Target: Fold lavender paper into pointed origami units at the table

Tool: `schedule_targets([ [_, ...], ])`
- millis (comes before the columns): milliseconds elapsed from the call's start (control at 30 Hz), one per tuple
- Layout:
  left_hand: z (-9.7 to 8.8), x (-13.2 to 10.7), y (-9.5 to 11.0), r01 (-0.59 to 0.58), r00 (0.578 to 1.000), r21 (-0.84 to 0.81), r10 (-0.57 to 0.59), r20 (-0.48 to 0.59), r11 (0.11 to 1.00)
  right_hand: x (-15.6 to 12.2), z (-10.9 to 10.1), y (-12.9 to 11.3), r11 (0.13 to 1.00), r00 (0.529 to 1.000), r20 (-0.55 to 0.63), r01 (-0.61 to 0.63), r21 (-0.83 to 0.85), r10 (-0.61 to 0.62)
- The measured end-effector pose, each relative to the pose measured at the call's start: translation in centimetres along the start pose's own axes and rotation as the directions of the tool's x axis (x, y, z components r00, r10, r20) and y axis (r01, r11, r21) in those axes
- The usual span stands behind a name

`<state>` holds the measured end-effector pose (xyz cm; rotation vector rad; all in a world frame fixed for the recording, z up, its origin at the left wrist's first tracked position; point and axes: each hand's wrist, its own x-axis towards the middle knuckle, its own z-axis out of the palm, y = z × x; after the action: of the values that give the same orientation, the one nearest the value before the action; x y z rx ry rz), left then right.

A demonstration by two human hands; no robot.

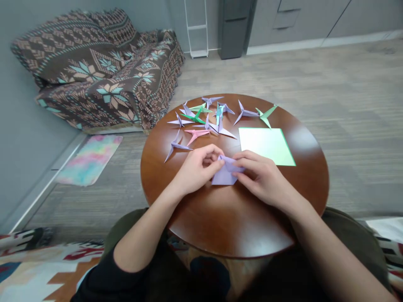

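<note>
A partly folded sheet of purple origami paper [225, 175] lies near the middle of the round wooden table, between my two hands. My left hand [201, 165] pinches its upper left edge, thumb on top. On the other side my right hand [260, 172] has its thumb and fingers closed on the paper's right edge. Some of the upper folds are hidden by my fingers. Just beyond my right hand lies a stack of light green paper [264, 144]. A purple folded paper figure [176, 146] sits beyond my left hand.
Several folded paper figures, purple, green and blue, cluster at the table's far side, with a pink one [197, 134] nearer. A light green one [267, 115] rests by the far right edge. The brown table [226, 226] has a rounded rim. A patterned sofa [110, 75] stands beyond, left.
</note>
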<state>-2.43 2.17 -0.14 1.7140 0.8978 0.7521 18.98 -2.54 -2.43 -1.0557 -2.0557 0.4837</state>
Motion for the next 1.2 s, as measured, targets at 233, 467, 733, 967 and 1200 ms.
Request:
schedule_targets([
  [233,-0.2,0.0,0.0,-0.048,0.999,-0.012,0.048,0.006,0.999,-0.1,-0.1,-0.1,0.999,1.000,-0.015,-0.016,0.044,0.017],
  [467,0.1,0.1,-0.5,-0.093,0.996,0.158,0.093,0.009,0.983,0.1,-0.3,-0.7,0.988,0.998,-0.065,-0.003,0.156,0.014],
  [733,-0.2,0.5,-0.9,-0.070,0.987,0.149,0.091,-0.134,0.986,0.1,-0.6,-0.6,0.987,0.990,-0.122,-0.045,0.151,0.064],
  [967,-0.3,0.4,-0.8,-0.031,0.999,0.087,0.034,-0.034,0.996,0.2,-0.7,-0.5,0.994,0.978,-0.209,0.007,0.108,0.016],
  [1200,-1.5,0.2,-0.5,0.215,0.951,-0.194,-0.160,0.263,0.957,0.1,-1.1,-0.6,0.993,0.985,-0.171,0.015,0.114,0.005],
])
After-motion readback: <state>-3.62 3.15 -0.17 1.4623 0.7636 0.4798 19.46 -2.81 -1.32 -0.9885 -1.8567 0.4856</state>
